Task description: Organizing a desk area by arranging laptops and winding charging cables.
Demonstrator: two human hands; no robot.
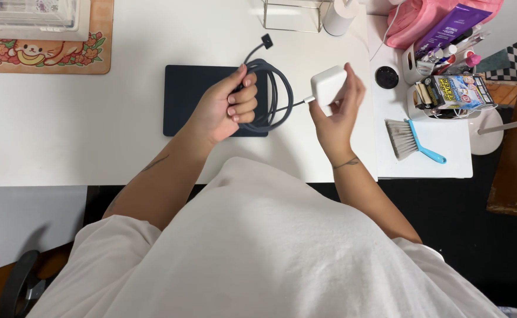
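My left hand (226, 106) has its fingers (243, 103) curled shut around the coiled dark charging cable (276, 97), keeping the loops bunched so they cannot spring apart, while my right hand (338, 109) pinches the white power adapter (328, 85) lightly at the cable's other end. Both hang just above the closed dark laptop (187, 97) on the white desk (93, 129); right of my right fingers lie a black round cap (386, 77) and a blue hand brush (414, 140), neither in the way.

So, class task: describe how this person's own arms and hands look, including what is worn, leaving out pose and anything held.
Both forearms are bare below loose white short sleeves. The left hand has pale, light-painted nails. A thin dark tattoo line runs along the left forearm, and a small dark tattoo band circles the right wrist. The right hand shows no rings.
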